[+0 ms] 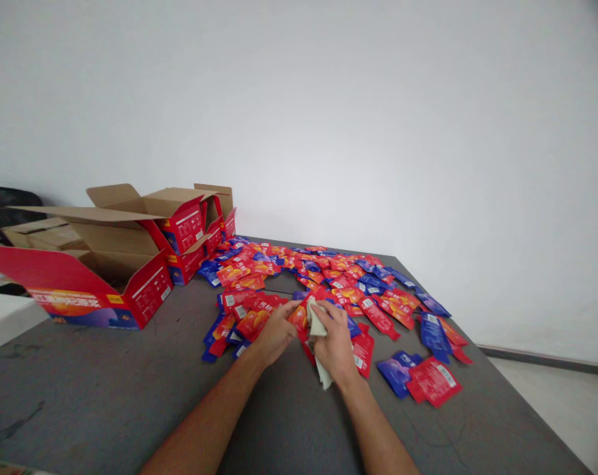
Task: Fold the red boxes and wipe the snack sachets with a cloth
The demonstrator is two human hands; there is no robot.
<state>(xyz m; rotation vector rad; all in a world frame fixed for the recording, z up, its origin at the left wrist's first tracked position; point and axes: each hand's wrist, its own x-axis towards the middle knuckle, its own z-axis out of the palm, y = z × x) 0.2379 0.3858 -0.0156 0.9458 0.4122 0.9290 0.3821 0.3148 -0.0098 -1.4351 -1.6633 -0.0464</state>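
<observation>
Between my two hands is a red and orange pouch (299, 318), held just above the dark table (289, 422). My left hand (277, 332) grips its left edge with closed fingers. In my right hand (335, 340) is a pale cloth (317, 324), bunched up and pressed against the pouch's face; one end of it hangs below the fingers. A heap of red and blue pouches (252, 313) lies beside my left hand. More red pouches (362, 349) lie to the right of my right hand, some partly covered by it.
Open red cardboard boxes (153, 290) stand along the left side of the table. Many loose red and blue pouches (338, 267) spread across the back, near a white wall (328, 119). A red pouch (440, 381) lies at the right. A black chair (12, 201) stands far left.
</observation>
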